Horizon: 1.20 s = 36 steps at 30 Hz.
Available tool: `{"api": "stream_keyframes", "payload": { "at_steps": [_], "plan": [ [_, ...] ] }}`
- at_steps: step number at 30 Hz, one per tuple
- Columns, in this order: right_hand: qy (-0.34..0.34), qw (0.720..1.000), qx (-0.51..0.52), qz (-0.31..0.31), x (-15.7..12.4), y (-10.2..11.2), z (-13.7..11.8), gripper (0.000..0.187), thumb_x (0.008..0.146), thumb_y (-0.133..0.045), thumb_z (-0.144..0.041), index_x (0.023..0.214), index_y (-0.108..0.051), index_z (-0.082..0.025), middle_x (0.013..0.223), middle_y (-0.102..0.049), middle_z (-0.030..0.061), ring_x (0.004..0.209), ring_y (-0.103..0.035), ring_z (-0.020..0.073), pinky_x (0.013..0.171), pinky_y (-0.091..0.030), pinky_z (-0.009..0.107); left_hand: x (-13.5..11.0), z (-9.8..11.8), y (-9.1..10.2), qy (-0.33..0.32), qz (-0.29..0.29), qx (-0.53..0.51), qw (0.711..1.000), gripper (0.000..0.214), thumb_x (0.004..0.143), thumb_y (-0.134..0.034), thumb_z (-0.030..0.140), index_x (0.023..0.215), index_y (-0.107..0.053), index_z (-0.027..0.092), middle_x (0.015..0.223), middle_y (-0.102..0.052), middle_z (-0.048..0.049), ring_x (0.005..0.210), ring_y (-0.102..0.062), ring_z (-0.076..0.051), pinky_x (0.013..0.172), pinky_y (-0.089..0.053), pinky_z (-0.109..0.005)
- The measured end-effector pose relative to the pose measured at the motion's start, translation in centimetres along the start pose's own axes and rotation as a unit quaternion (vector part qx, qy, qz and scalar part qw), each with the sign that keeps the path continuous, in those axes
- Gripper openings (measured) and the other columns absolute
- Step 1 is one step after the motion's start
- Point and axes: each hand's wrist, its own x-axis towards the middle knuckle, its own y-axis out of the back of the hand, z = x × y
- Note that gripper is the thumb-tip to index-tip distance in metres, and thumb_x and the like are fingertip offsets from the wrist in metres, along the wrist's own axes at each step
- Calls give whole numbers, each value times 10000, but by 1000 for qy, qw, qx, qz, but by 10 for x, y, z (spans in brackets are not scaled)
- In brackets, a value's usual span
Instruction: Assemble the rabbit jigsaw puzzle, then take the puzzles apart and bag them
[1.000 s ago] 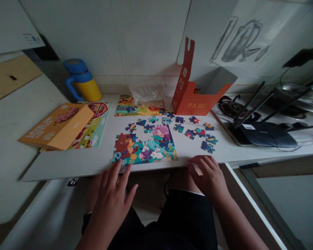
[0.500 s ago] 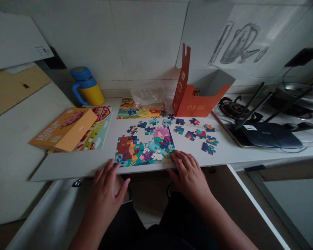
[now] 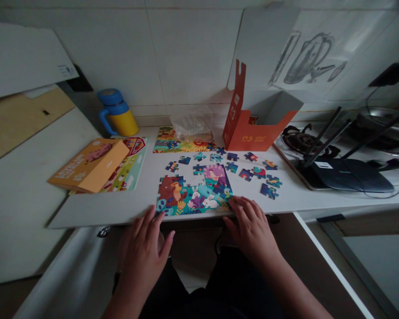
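A partly joined jigsaw puzzle (image 3: 186, 199) with rabbits, a bear and a purple section lies at the counter's front edge, with a gap in its upper middle. My left hand (image 3: 148, 239) is open, fingers stretched, its fingertips at the puzzle's lower left corner. At the lower right corner rests my right hand (image 3: 251, 223), also open, fingertips on or against the puzzle's edge and thumb below the counter edge. Loose puzzle pieces lie behind and to the right, among them a dark blue piece (image 3: 269, 191) and a piece with red (image 3: 259, 172).
Behind lie a picture sheet (image 3: 162, 145) and a clear plastic bag (image 3: 193, 126). An open orange box (image 3: 256, 137) stands at the back. To the left are a yellow packet (image 3: 89, 166) and a blue-yellow bottle (image 3: 123, 122). A black router (image 3: 349, 173) sits by the stove at right.
The puzzle has slid slightly to the right relative to the loose pieces, with both hands moving along at its corners. The whole view has also shifted a little.
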Motion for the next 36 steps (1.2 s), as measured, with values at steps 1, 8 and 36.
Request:
{"api": "stream_keyframes", "payload": {
  "at_steps": [1,8,36],
  "plan": [
    [1,1000,0,1,0,0,0,485,1054,-623,-449,1466,-570,-198,1444,-659,166,1363,-576,380,1187,-450,604,0,1,0,0,1,1,1000,505,1020,-657,386,1477,-526,216,1652,-517,-179,1489,-538,-383,1220,-456,-611],
    [8,1000,12,10,8,2,8,375,1058,-612,-431,1355,-634,-203,1372,-691,154,1381,-557,382,1166,-454,600,1,-4,5,-3,-29,7,1000,493,1033,-630,403,1482,-539,222,1658,-513,-162,1472,-557,-368,1230,-452,-603],
    [-20,999,36,-9,68,-11,38,484,982,-706,-551,1297,-681,-184,1283,-669,176,1192,-622,360,1014,-541,522,13,-4,11,-13,-35,5,999,399,1032,-604,336,1421,-596,246,1565,-606,-136,1407,-599,-346,1196,-488,-577]
  ]
}}
